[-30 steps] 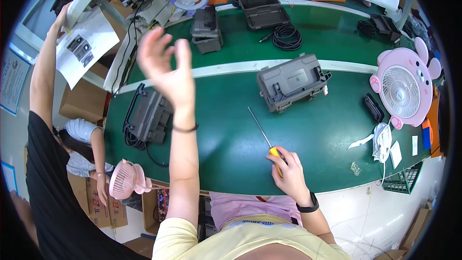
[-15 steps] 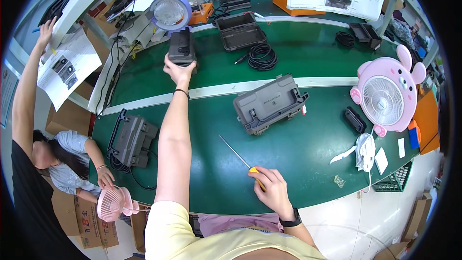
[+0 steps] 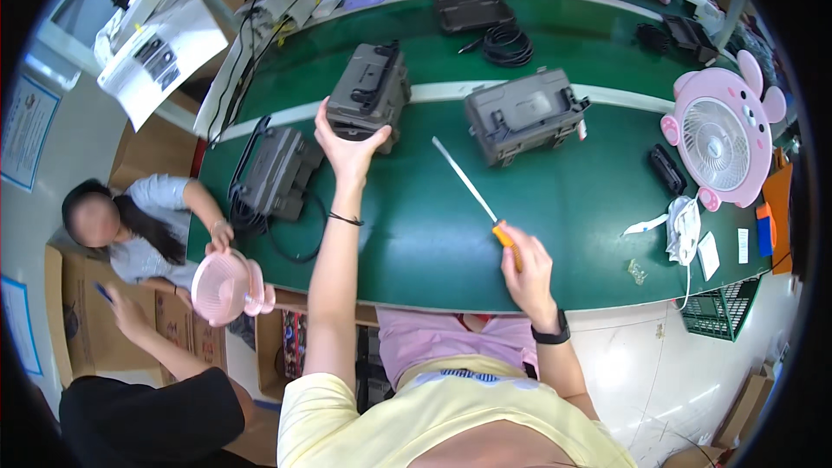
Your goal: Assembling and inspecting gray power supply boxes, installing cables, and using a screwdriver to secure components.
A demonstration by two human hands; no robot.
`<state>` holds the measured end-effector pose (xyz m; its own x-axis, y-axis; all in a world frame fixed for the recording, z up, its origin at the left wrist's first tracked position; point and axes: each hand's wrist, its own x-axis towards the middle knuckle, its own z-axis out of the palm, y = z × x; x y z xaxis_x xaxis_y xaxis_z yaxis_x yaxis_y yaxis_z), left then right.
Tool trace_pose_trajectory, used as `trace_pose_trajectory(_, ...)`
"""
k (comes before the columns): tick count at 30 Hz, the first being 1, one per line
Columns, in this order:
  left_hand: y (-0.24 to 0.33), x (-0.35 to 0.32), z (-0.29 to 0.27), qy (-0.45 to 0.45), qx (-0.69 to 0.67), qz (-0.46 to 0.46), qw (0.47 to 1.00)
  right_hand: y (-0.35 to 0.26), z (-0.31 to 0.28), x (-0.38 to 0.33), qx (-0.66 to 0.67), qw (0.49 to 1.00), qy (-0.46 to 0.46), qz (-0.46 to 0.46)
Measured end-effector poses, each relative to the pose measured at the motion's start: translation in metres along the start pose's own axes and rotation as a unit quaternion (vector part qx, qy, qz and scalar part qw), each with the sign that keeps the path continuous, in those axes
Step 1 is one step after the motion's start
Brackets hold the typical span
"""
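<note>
My left hand point(image 3: 349, 149) grips the near end of a dark grey plastic case point(image 3: 362, 82), its thumb and fingers on either side. The case is over the white strip that divides the bench. In my right hand point(image 3: 529, 276) is a screwdriver point(image 3: 504, 235) with a yellow handle, its long shaft pointing up and left over the green surface. Another grey case point(image 3: 529, 104) lies to the right of the held one. On the left stands a third grey case point(image 3: 279, 172) with a black cable point(image 3: 299, 257) beside it.
A pink animal-shaped fan point(image 3: 715, 143), a small black part point(image 3: 666, 169) and a white cable bundle point(image 3: 683, 227) lie at right. Behind are an open case point(image 3: 468, 7) and coiled cable point(image 3: 508, 45). At left, a co-worker point(image 3: 160, 208) touches a pink fan point(image 3: 224, 286); another's arm point(image 3: 165, 342) reaches in.
My left hand has brought the grey case nearer from the far side of the bench. The screwdriver stays in my right hand. A co-worker's raised arm has come down at the left.
</note>
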<state>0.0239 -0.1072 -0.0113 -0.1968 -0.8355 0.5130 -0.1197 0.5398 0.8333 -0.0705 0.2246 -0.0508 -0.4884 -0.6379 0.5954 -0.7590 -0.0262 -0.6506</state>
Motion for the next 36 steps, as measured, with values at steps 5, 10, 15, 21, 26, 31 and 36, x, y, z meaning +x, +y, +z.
trace_pose_trajectory(5,0.031,-0.083,-0.024,0.033,0.094,0.008,0.995,0.003,0.004,-0.008,0.030,0.999,-0.011,-0.005)
trace_pose_trajectory(10,0.072,-0.186,-0.025,0.021,0.056,-0.040,0.997,0.005,0.008,-0.014,0.056,0.998,-0.019,0.036)
trace_pose_trajectory(15,0.107,-0.255,-0.036,-0.163,-0.037,0.136,0.976,0.002,0.003,-0.016,0.109,0.991,-0.036,0.072)
trace_pose_trajectory(21,0.066,-0.138,-0.083,-0.029,0.125,0.242,0.962,-0.001,-0.001,-0.014,0.072,0.995,-0.032,0.060)
trace_pose_trajectory(26,0.066,-0.061,-0.087,-0.249,0.103,0.211,0.940,-0.002,0.000,-0.011,0.083,0.993,-0.015,0.087)
trace_pose_trajectory(31,0.094,-0.074,-0.094,-0.128,0.275,0.373,0.877,-0.010,0.002,-0.015,0.073,0.991,0.008,0.113)
trace_pose_trajectory(36,0.101,-0.067,-0.085,-0.093,0.238,0.237,0.937,-0.025,0.027,-0.020,0.256,0.933,0.054,0.247)
